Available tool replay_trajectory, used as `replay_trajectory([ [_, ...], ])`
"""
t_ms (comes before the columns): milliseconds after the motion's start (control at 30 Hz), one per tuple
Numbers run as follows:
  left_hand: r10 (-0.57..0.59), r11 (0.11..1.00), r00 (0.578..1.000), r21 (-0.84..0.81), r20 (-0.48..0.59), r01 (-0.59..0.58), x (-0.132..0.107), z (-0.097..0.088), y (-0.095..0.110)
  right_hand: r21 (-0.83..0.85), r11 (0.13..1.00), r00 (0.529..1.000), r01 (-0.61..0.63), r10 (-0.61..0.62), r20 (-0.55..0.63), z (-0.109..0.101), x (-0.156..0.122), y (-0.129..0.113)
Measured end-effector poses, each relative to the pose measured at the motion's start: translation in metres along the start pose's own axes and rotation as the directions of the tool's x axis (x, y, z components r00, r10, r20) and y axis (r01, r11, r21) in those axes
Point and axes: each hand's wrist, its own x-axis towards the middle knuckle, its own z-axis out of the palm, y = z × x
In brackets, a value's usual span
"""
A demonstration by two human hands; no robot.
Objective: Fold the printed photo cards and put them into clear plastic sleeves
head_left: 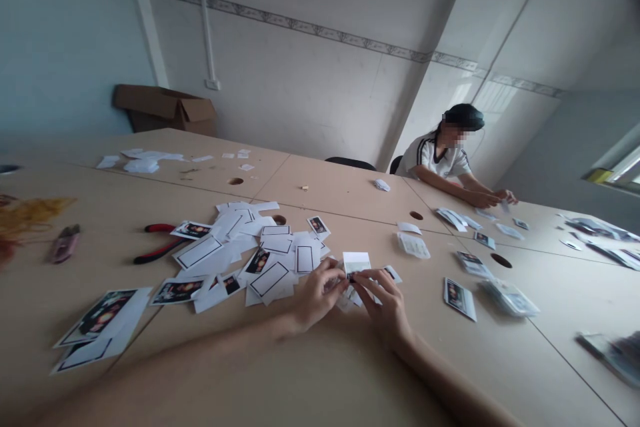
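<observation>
Pale laminate tables [345, 180], joined edge to edge, fill the view below a white wall [300, 97] with a patterned border strip. Beyond the far table edge sits an open cardboard box [165, 110]. At far right, a seated co-worker [440, 157] in a white top with dark trim rests both forearms on the tabletop, with the co-worker's hands [493, 197] close together near small paper pieces. Round grommet holes [501, 261] pierce the laminate. Left of centre lies a loose pile of white paper cards [240, 240], many with thin black rectangular outlines, others with glossy dark printed photographs. Further left are red-handled pliers [160, 243] and a small pink tool [64, 243], too blurred to identify. To the right, small stacks of printed cards [510, 298] lie apart from one another. At lower centre, just beside the pile, the left hand [316, 295] and right hand [385, 303] meet with fingers curled inward, both closed in a pinch on a white paper card [356, 263]. Its upper edge stands clear of the fingertips; its lower part is hidden by them, and a small printed piece beneath is too obscured to identify.
</observation>
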Motion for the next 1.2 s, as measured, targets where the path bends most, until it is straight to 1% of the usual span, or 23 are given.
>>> replay_trajectory([
  [167,0.023,1.000,0.999,0.019,0.044,-0.024,0.0004,-0.0010,0.0009,0.015,1.000,1.000,-0.010,0.010,-0.022,-0.0002,0.0002,0.0003],
  [300,0.018,0.998,1.000,0.061,0.014,-0.019,0.0003,-0.0005,0.0011,0.013,1.000,1.000,-0.016,0.016,-0.025,0.0008,-0.0015,0.0021],
  [433,0.030,0.996,0.999,0.082,0.011,-0.031,0.0000,-0.0004,0.0018,0.007,1.000,1.000,-0.023,0.023,-0.017,0.0008,-0.0027,0.0029],
  [633,0.042,0.996,0.999,0.083,-0.007,-0.041,-0.0001,-0.0003,0.0010,-0.022,1.000,1.000,0.020,-0.020,-0.007,0.0002,-0.0009,0.0016],
  [867,0.057,0.992,0.998,0.110,0.007,-0.058,-0.0005,-0.0009,0.0023,0.031,0.999,1.000,-0.009,0.009,-0.004,0.0002,-0.0010,0.0005],
  [1100,0.033,0.984,0.999,0.172,0.006,-0.033,-0.0015,-0.0003,0.0008,0.045,0.999,1.000,0.012,-0.012,0.022,0.0016,-0.0037,0.0057],
  [1200,0.042,0.978,0.999,0.206,0.009,-0.043,-0.0031,-0.0004,0.0021,0.046,0.999,0.999,0.016,-0.017,0.027,0.0016,-0.0040,0.0065],
])
